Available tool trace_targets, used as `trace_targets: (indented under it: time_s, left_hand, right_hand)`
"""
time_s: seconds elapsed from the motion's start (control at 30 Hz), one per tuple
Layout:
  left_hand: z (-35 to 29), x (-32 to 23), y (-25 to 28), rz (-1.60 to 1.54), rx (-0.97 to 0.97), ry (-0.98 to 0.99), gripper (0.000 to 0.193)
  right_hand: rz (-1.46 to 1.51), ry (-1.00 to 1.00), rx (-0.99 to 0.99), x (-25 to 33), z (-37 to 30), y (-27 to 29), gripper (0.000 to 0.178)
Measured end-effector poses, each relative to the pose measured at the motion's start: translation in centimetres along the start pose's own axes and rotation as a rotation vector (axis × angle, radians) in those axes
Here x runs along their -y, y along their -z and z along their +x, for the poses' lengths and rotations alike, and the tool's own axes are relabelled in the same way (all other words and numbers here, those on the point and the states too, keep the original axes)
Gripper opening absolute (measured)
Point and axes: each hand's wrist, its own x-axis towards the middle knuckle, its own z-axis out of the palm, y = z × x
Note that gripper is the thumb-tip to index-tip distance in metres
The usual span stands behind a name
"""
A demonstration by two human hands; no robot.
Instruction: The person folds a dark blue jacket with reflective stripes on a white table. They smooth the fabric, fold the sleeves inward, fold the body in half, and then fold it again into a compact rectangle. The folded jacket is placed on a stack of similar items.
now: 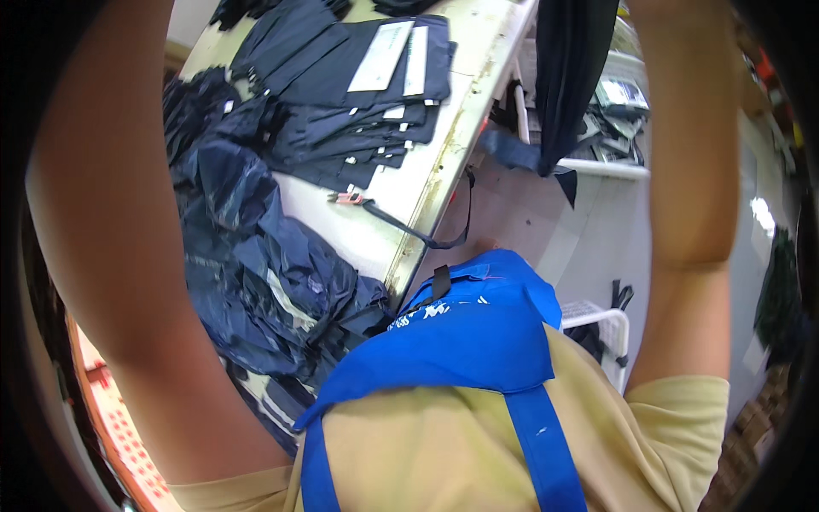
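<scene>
Both of my arms reach up past the upper edge, the left arm over the table's left side and the right arm out over the floor. Neither hand shows. A long dark cloth piece hangs from the upper edge beside my right arm; what holds it is hidden. Flat folded dark garments lie stacked on the white table, two white paper slips on top. Closest to my left arm is a crumpled heap of dark blue cloth. A small pink-handled tool lies tethered to a dark strap.
The worn table edge runs diagonally through the view. Beyond it stands a white rack holding small packaged items. A white wire basket stands near my right side. My blue apron bulges beside the table corner.
</scene>
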Motion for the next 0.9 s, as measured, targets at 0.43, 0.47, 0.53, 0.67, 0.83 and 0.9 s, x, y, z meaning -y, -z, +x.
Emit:
trace_targets:
  time_s: [0.43,0.47,0.53,0.67,0.83,0.9]
  left_hand:
    - [-15.0,16.7,-20.4,-0.736,0.055,1.052,0.042]
    - [-16.5,17.4,-22.1,-0.83,0.029,1.099,0.041]
    - [-18.8,17.5,-25.4,-0.908,-0.024,1.208,0.038]
    - [-21.0,16.9,-29.9,-1.003,-0.021,1.39,0.036]
    - [-20.7,16.3,-32.5,-1.018,-0.005,1.505,0.033]
    - [-20.1,16.6,-33.0,-1.011,0.001,1.525,0.033]
  right_hand:
    - [0.038,-0.181,-0.955,-25.2,-21.3,22.0,0.037]
    - [0.041,-0.263,-0.992,-27.5,-20.9,22.3,0.037]
    - [0.125,-0.356,-0.956,-31.9,-19.9,22.4,0.031]
    - [0.274,-0.324,-0.959,-40.3,-16.0,22.8,0.032]
    - [-0.119,-0.241,-0.921,-47.9,-9.5,23.0,0.042]
    - [-0.386,-0.126,-0.936,-50.0,-7.2,23.7,0.041]
